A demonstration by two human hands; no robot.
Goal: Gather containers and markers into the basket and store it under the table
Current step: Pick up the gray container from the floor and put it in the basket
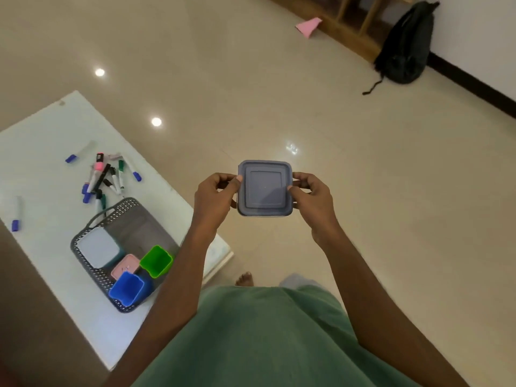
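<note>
While we hold the square lidded container (264, 188) mid-frame, left hand (215, 195) and right hand (310, 195) pinch its opposite edges. Likely light, rigid, smooth plastic; side grips suit it. Basket (83, 236) sits lower left on the surface (42, 152), markers (104, 174) beside.

Grey-blue container (264, 188); grey lattice basket (122, 210); green cup (156, 261); blue cup (127, 289).

Single head view, looking steeply down, hands close, floor beyond.

Five containers (264, 188), one basket (131, 210)
</note>
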